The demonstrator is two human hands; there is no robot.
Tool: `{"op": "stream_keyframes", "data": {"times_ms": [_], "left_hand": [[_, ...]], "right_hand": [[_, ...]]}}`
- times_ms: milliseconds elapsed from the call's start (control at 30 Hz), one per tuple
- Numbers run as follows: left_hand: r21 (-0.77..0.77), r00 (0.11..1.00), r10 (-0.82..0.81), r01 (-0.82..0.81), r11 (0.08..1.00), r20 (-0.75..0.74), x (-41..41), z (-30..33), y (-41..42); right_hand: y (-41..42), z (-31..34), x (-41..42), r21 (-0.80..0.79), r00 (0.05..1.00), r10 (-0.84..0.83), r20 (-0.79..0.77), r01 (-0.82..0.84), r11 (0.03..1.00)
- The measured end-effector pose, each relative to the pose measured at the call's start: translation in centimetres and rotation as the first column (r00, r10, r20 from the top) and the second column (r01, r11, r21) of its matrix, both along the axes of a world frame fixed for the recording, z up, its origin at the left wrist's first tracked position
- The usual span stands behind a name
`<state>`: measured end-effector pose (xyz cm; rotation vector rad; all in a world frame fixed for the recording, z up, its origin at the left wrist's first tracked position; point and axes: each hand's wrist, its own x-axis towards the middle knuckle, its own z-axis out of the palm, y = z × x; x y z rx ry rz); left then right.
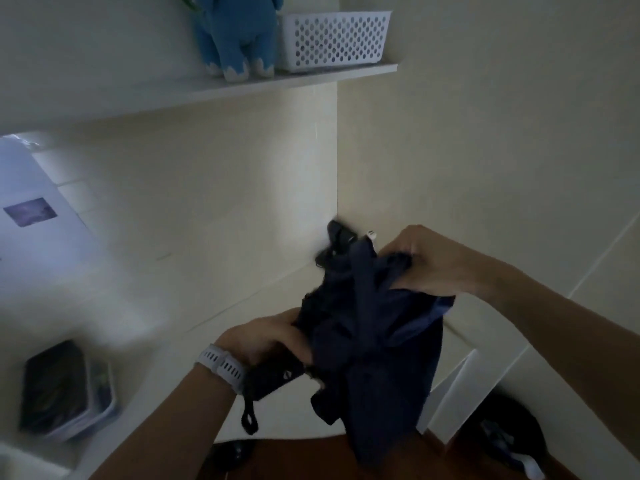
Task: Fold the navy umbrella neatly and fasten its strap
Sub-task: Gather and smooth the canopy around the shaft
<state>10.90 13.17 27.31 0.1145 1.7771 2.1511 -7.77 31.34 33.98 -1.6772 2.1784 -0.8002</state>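
The navy umbrella [374, 327] is collapsed, its cloth loose and bunched, held in the air in front of me above a white desk. My left hand [263, 337], with a white watch on the wrist, grips the lower end near the black handle [273, 375], whose wrist loop [250, 419] dangles below. My right hand [426, 259] pinches a fold of cloth near the top, close to the white-tipped ribs [371, 233]. The strap is not distinguishable among the folds.
A white desk [207, 296] meets the wall corner. A stack of dark books [65, 389] lies at the left, a lit laptop screen [38, 213] beyond. Above, a shelf [277, 83] carries a blue plush toy [235, 32] and a white perforated basket [332, 39].
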Motion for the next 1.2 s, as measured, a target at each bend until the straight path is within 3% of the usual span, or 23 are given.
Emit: {"op": "stream_keyframes", "data": {"times_ms": [167,267,333,400,500,533,633,700,833,933,1000,1033,1133,1200], "left_hand": [[-0.470,0.995,-0.083,0.097,0.877,0.050,0.9,1.8,1.1],[-0.648,0.999,-0.035,0.005,0.762,-0.034,1.4,0.9,1.0],[-0.756,0.977,-0.060,-0.119,0.644,-0.205,1.8,0.6,0.8],[-0.826,0.909,-0.125,-0.294,0.482,-0.397,2.0,0.0,0.7],[-0.850,0.819,-0.240,-0.475,0.229,-0.522,2.3,0.0,1.2],[-0.838,0.799,-0.252,-0.511,0.195,-0.546,2.5,0.1,1.5],[-0.814,0.836,-0.060,-0.510,0.278,-0.545,2.9,0.3,2.1],[-0.813,0.836,-0.036,-0.522,0.257,-0.548,3.3,0.0,2.5],[-0.782,0.802,-0.012,-0.580,0.230,-0.598,4.0,-0.2,2.4],[-0.769,0.808,0.032,-0.572,0.286,-0.589,4.4,0.5,2.1],[-0.768,0.797,-0.012,-0.576,0.280,-0.603,4.4,0.9,2.2],[-0.765,0.778,-0.058,-0.598,0.239,-0.626,4.4,1.0,2.4],[-0.759,0.738,-0.178,-0.631,0.163,-0.652,4.5,1.1,3.1],[-0.743,0.673,-0.357,-0.661,0.103,-0.648,4.5,0.9,3.3]], "right_hand": [[-0.1,-0.5,0.8,0.084,0.969,-0.103,0.223,0.087,0.993],[-0.8,-0.6,1.1,0.152,0.933,-0.170,0.316,0.127,0.980],[-1.4,-0.9,0.7,0.210,0.878,-0.271,0.396,0.200,0.957],[-1.9,-1.5,0.4,0.301,0.864,-0.330,0.381,0.222,0.928],[-2.3,-2.7,-0.2,0.400,0.853,-0.407,0.327,0.265,0.877],[-2.3,-3.0,-0.4,0.404,0.823,-0.437,0.363,0.283,0.870],[-2.0,-3.7,-0.1,0.431,0.801,-0.452,0.392,0.274,0.860],[-1.4,-4.0,0.2,0.405,0.808,-0.425,0.407,0.258,0.877],[0.2,-1.2,0.3,0.132,0.743,-0.363,0.562,0.353,0.926],[2.5,0.3,2.6,0.077,0.917,-0.093,0.387,0.069,0.995],[2.6,-1.0,3.8,0.114,0.990,-0.082,0.111,0.069,0.991],[2.3,-1.8,3.6,0.084,0.987,-0.140,0.079,0.133,0.988],[1.1,-3.0,1.9,0.020,0.935,-0.240,0.261,0.244,0.970],[1.2,-3.4,1.0,-0.033,0.894,-0.255,0.368,0.287,0.957]]}}
